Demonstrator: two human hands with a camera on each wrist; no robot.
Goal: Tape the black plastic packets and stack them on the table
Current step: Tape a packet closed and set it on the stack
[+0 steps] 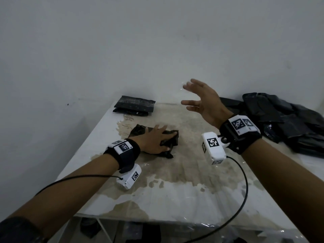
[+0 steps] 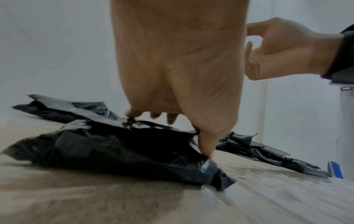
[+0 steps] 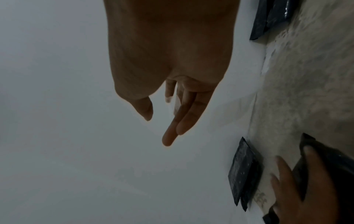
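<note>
A white wall (image 1: pixel 105 41) fills the far side of the room, and up against it stands the table (image 1: pixel 175 199), its top covered in clear film over a brown-stained surface.

On the right side of the table, toward the far edge, a loose heap of black plastic bags (image 1: pixel 284 123) sprawls out, crumpled and glossy. At the far left corner, right by the wall, sits a small stack of taped packets (image 1: pixel 134 106), flat and squared up, the top one dull with tape across its face.

In the middle of the table lies the folded black packet (image 1: pixel 140 132), wrinkled, one corner sticking out toward the near side. The left hand (image 1: pixel 156 140) lies palm-down on top of it, fingers spread and pressing on the plastic; from the left wrist view the thumb (image 2: pixel 205 145) pushes into the packet's edge.

The right hand (image 1: pixel 201 102) is raised in the air above the far middle of the table, well apart from the packet, fingers spread and only loosely bent. Something pale and clear seems to cling near its fingertips (image 3: pixel 177 104), perhaps a strip of tape, though it is too faint to be sure.

Each wrist carries a black strap with white marker blocks (image 1: pixel 213 146) and a thin black cable (image 1: pixel 243 181).
</note>
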